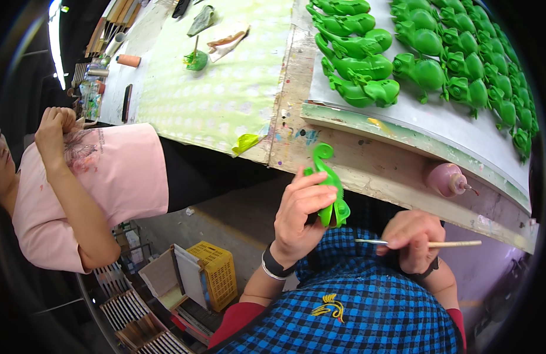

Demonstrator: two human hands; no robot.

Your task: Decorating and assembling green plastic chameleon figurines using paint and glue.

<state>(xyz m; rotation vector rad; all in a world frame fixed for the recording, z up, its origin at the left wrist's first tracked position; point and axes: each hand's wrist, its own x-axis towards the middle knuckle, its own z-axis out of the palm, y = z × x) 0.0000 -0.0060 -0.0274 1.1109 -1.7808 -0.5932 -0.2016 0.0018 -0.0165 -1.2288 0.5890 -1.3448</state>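
My left hand [299,215] was closed around a green toy figure [328,186] just below the middle of the frame, its curled tail pointing up toward the workbench edge [367,171]. My right hand [413,239], lower right of centre, pinched a thin paintbrush [456,243] lying level, its handle pointing right. Rows of finished green figures [426,53] lay on a white board [461,127] at upper right. A pink bottle [447,179] lay just below that board. A person in a pink shirt [107,171] sat at the left.

head cam | worn on person's head | faces down, close over lap | workbench edge [367,171] crosses just above centre | fisheye bends rim
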